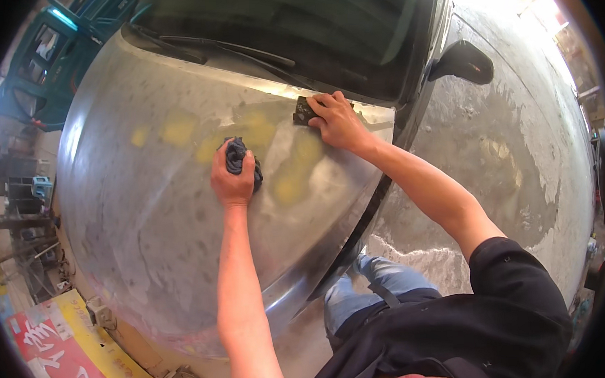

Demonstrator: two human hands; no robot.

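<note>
A car hood (147, 218) spreads out below me, dull grey with smudges and several yellow patches. My left hand (234, 184) is closed around a crumpled dark cloth (236, 157) over the middle of the hood. Farther to the right, my right hand (343, 124) grips a flat black sanding pad (303, 111) against the hood's rear edge, close to the windshield. The fingers bend over the top of the pad, and its underside is hidden.
The dark windshield (294, 25) and a wiper arm (240, 52) border the hood. A black side mirror (465, 63) juts out on the right above stained, wet-looking concrete (466, 173). A teal vehicle (46, 65) stands far left. Lower left lies a red and yellow signboard (71, 352).
</note>
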